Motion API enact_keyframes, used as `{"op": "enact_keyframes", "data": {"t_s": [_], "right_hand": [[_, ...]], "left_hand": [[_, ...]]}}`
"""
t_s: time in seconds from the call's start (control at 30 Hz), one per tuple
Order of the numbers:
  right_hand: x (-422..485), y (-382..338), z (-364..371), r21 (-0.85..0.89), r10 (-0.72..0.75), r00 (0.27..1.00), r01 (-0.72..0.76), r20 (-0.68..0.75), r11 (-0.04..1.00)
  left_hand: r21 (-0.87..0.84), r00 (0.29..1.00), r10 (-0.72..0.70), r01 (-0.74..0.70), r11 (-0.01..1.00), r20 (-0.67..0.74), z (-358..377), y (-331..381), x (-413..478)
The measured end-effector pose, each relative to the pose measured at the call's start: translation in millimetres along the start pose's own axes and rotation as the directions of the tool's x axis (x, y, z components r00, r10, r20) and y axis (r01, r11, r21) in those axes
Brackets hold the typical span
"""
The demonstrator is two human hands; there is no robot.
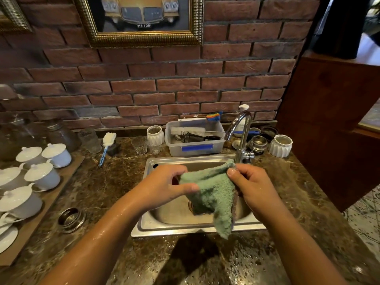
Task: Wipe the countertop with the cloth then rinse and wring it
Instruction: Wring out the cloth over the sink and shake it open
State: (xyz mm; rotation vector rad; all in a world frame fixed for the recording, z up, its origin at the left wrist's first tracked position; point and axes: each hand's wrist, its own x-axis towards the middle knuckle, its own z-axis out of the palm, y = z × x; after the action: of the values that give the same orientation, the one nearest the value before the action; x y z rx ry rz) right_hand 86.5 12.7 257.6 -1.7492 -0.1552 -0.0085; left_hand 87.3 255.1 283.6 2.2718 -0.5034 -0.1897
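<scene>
Green cloth (pixel 209 192) up over the steel sink (pixel 174 228), stretched slack between both hands. Left hand (pixel 164 186) pinching the left edge, thumb on the near face, fingers curled behind. Right hand (pixel 255 188) pinching the top right corner, thumb and fingertips closed on the fabric, just in front of the tap (pixel 240 132).

Long axis running from that top corner down and toward the viewer, with the tail dangling past the sink's front rim above the wet countertop (pixel 98 182). Right hand at the high end, left hand about midway along, low end free. Probably the thing to fix before any twist: gather the cloth along that line and bring the tail back over the basin, or drip onto the counter. No water visible from the spout, so hard to say whether rinsing or wringing comes first.

Close behind the right knuckles, the tap's base and handle, little room to swing back there. Beyond the sink, a plastic tub (pixel 195 145) of brushes and a glass (pixel 139 145). Off to the left, a steel bowl (pixel 71 220) and white cups (pixel 43 175), well apart from the action.
</scene>
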Motion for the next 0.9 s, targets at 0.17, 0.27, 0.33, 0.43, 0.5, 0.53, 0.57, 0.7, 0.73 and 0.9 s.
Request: {"op": "enact_keyframes", "data": {"t_s": [0.17, 0.27, 0.33, 0.43, 0.5, 0.53, 0.57, 0.7, 0.73, 0.9], "right_hand": [[5.1, -6.5, -3.6, -0.507, -0.282, 0.959, 0.246, 0.005, 0.826], [6.0, -14.8, -3.1, -0.252, -0.160, 0.987, 0.156, 0.006, 0.955], [6.2, -16.7, -1.1, -0.077, -0.110, 0.994, 0.112, 0.022, 0.991], [10.3, -11.4, -8.2, -0.055, -0.010, 0.995, 0.015, 0.101, 0.998], [13.1, -11.0, -19.9, -0.088, 0.064, 0.980, -0.048, 0.186, 0.995], [15.1, -12.9, -25.3, -0.131, 0.057, 0.974, -0.028, 0.218, 0.991], [18.0, -16.5, -28.5, -0.180, 0.032, 0.967, 0.015, 0.255, 0.984], [31.3, -38.8, -15.4, -0.266, -0.050, 0.913, 0.170, 0.406, 0.949], [34.1, -41.6, -9.6, -0.288, -0.073, 0.922, 0.192, 0.379, 0.938], [35.1, -38.7, 9.4, -0.255, -0.197, 0.950, 0.258, 0.241, 0.932]], "left_hand": [[-0.215, 1.000, -0.026, 0.022, 0.976, -0.017, -14.8, 3.5, 9.3], [-0.304, 0.998, 0.010, -0.030, 0.952, -0.067, -22.7, 4.9, 14.2], [-0.330, 0.996, 0.016, -0.046, 0.943, -0.092, -21.3, 5.4, 19.8], [-0.294, 0.996, 0.071, -0.081, 0.952, -0.047, -17.0, 9.7, 28.1], [-0.183, 0.993, 0.113, -0.108, 0.977, 0.019, -19.2, 17.4, 33.3], [-0.121, 0.990, 0.132, -0.125, 0.985, 0.055, -20.8, 21.3, 36.7], [-0.059, 0.985, 0.146, -0.141, 0.988, 0.093, -22.4, 24.9, 40.8], [0.028, 0.952, 0.153, -0.166, 0.986, 0.266, -26.2, 38.3, 55.0], [0.014, 0.949, 0.145, -0.155, 0.988, 0.278, -27.5, 39.1, 57.4], [-0.166, 0.976, 0.060, -0.024, 0.986, 0.212, -31.7, 32.8, 56.0]]}}
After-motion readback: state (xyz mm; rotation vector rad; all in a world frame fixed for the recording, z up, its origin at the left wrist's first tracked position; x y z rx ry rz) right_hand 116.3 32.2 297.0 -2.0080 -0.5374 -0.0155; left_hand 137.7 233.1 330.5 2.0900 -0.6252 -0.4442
